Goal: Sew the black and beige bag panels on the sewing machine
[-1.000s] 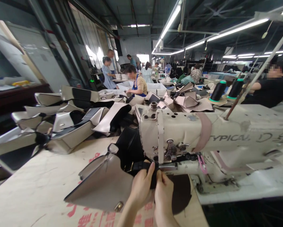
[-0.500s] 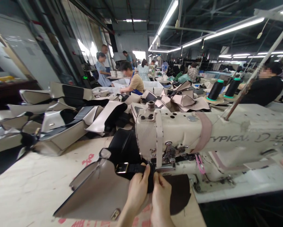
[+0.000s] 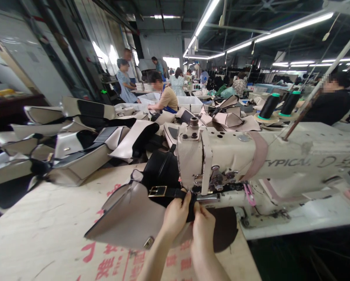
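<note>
1. Black strap [image 3: 173,193] with a brass buckle [image 3: 157,191] runs under the head of the sewing machine [image 3: 236,156], lying on the beige bag flap [image 3: 130,222].
2. Left hand [image 3: 176,212] pinches the strap just right of the buckle, thumb on top, fingers curled tight beneath.
3. Right hand [image 3: 203,225] touches the left, its fingers narrowly closed on the same strap below the needle area.
4. Beige flap rests on the cardboard-covered table [image 3: 46,234].

Bare board [image 3: 40,238] lies open at near left. The machine [image 3: 280,160] walls off the right, hanging low over the strap [image 3: 175,192]. Stacked bags [image 3: 75,154] crowd far left, and a beige flap [image 3: 130,218] fills the middle.
</note>
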Available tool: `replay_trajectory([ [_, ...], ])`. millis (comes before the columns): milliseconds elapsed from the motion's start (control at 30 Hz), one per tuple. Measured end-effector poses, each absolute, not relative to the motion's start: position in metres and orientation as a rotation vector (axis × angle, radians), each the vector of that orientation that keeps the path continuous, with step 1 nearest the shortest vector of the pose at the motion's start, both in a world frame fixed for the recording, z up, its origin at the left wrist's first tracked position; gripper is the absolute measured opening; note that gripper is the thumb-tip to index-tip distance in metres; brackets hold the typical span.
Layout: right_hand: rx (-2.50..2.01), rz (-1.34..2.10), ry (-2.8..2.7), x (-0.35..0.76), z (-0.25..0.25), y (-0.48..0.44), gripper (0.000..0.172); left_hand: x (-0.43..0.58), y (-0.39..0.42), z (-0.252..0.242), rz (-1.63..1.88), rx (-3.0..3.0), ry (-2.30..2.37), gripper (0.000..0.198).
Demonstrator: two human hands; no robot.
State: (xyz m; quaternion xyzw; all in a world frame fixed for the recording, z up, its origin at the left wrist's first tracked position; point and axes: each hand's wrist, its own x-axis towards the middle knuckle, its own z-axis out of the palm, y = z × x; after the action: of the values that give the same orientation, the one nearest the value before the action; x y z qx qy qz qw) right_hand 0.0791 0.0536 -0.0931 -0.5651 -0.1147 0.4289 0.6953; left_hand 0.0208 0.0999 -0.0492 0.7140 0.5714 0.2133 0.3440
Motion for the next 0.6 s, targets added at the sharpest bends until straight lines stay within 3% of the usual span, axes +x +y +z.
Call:
replay_trajectory([
  [600, -1.328, 0.972, -0.3, 0.0864, -0.0826, 0.0487, 0.04, 0.0222, 0.1015, -0.0439, 0.434, 1.924, 1.508, 0.042],
])
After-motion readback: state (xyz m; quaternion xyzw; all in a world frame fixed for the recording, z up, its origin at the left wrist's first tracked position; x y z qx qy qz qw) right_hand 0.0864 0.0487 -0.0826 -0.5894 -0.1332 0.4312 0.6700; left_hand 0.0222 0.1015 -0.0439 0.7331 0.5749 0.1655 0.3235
